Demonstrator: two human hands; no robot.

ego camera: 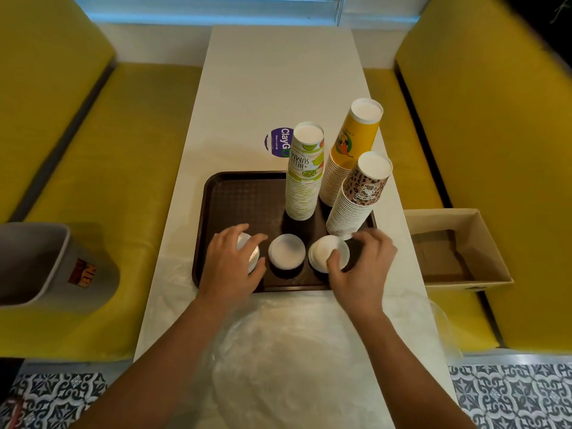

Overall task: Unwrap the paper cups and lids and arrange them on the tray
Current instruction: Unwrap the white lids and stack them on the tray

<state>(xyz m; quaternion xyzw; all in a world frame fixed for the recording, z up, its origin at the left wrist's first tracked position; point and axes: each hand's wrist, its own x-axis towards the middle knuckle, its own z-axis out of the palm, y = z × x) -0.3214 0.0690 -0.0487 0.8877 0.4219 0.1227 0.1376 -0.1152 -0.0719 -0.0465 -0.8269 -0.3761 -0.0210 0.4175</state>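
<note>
Lid stacks (284, 257) on tray (235, 193); fingers (240, 230) curl round outer two.

I am reading "ClayGo" on the purple sticker (280, 142), "HELL… SUMM…" upside down on the lime-print cup stack (305, 178), "BIN" on the grey bin (52, 267).

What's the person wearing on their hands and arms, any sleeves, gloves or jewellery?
Nothing visible. The left hand and right hand are ungloved with no rings showing, and the forearms are bare to the frame edge: no sleeves, watch or bracelets.
</note>
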